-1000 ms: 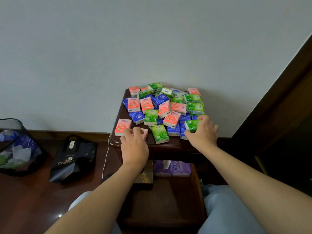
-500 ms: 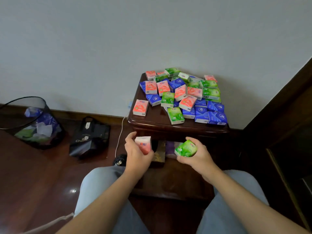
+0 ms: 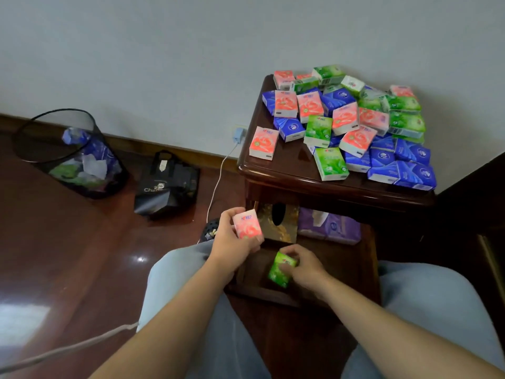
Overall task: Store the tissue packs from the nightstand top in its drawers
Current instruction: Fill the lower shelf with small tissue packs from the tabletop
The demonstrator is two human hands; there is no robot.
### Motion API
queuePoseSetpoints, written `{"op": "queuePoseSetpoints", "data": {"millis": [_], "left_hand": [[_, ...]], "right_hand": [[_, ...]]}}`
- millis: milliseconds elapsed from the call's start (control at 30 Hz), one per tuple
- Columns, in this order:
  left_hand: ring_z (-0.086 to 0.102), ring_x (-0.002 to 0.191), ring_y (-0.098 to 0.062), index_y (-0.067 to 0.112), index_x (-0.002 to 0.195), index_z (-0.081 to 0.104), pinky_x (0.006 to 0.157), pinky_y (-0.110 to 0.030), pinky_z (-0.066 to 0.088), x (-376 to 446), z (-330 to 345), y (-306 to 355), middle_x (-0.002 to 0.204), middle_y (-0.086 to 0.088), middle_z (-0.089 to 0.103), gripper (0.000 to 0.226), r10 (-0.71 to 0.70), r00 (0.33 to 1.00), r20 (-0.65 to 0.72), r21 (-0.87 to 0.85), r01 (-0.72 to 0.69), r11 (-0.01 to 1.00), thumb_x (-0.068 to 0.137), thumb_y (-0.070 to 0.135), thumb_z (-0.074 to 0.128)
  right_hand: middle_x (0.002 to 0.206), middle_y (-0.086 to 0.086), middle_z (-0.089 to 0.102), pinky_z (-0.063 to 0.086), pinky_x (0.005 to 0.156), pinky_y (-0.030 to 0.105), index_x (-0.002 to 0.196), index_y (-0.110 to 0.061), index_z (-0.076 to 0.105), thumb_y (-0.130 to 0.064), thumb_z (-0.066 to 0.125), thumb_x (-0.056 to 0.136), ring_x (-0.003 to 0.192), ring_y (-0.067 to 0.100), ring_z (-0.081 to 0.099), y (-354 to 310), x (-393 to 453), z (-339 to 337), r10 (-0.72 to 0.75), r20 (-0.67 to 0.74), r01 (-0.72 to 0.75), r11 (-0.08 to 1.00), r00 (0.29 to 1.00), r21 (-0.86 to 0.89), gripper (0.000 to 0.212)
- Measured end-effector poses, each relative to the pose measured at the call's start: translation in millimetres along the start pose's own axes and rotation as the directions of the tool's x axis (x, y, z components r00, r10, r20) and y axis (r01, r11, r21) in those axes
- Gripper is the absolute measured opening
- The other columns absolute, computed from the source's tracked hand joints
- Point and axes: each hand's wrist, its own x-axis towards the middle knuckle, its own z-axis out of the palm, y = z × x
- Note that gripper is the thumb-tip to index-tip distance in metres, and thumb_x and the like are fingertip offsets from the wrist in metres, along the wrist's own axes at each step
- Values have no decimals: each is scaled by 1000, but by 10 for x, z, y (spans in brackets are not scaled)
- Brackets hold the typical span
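Observation:
Several pink, green and blue tissue packs (image 3: pixel 347 124) lie heaped on the dark wooden nightstand top (image 3: pixel 289 170). Below it, an open drawer (image 3: pixel 254 289) is pulled out toward me. My left hand (image 3: pixel 232 242) holds a pink tissue pack (image 3: pixel 248 225) just above the drawer's left side. Lower in the drawer, my right hand (image 3: pixel 303 266) grips a green tissue pack (image 3: pixel 281 270). At the drawer's back sit a gold tissue box (image 3: pixel 278 222) and purple tissue packs (image 3: pixel 328 225).
A black mesh waste bin (image 3: pixel 71 154) with wrappers stands on the floor at the left. A black bag (image 3: pixel 166 184) lies beside it. A white cable (image 3: pixel 218 181) runs from a wall charger (image 3: pixel 238 135) down the nightstand's left side. My knees flank the drawer.
Both hands took one pack each off the nightstand top and carried them down. The right hand with the green pack has sunk into the open drawer; the view has tilted down and left.

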Motion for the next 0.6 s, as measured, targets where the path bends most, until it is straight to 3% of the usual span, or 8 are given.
{"op": "queuePoseSetpoints", "data": {"millis": [100, 200, 367, 500, 600], "left_hand": [[72, 101, -27, 32, 120, 56, 70, -41, 66, 175, -66, -59, 114, -10, 67, 60, -61, 997, -53, -28, 59, 998, 82, -8, 79], [74, 99, -27, 32, 116, 56, 68, -42, 66, 302, -106, -125, 116, -11, 67, 49, -100, 990, -104, -72, 93, 993, 88, -4, 74], [76, 92, -26, 31, 114, 56, 66, -42, 65, 398, -110, -163, 115, -10, 68, 38, -132, 984, -120, -125, 117, 985, 94, 3, 71], [77, 91, -24, 30, 116, 57, 66, -41, 65, 407, -80, -173, 114, -9, 69, 30, -133, 986, -96, -86, 125, 988, 99, 8, 67], [78, 89, -22, 33, 114, 59, 65, -40, 65, 394, -63, -138, 113, -8, 70, 22, -152, 985, -79, -81, 145, 986, 102, 15, 64]], "right_hand": [[123, 7, 72, 42, 76, 13, 127, -14, 69, -4, 78, 90, 102, 12, 62, 59, 196, 234, -5, 100, 18, 991, 995, -131, 39], [127, 6, 68, 43, 86, 17, 130, -12, 66, -7, 78, 90, 113, 18, 63, 108, 364, 468, 8, 156, 33, 966, 988, -257, 41], [124, 7, 69, 51, 97, 30, 124, -11, 65, -12, 78, 90, 116, 25, 65, 79, 526, 749, 63, 130, -21, 952, 990, -305, 37], [124, 13, 68, 45, 100, 27, 120, -14, 73, -13, 79, 87, 120, 30, 63, 79, 545, 815, 17, 95, 21, 923, 995, -384, 33], [131, 10, 63, 46, 105, 29, 128, -17, 72, -20, 80, 89, 124, 28, 60, 54, 549, 740, 31, 121, 20, 918, 992, -397, 40]]}}
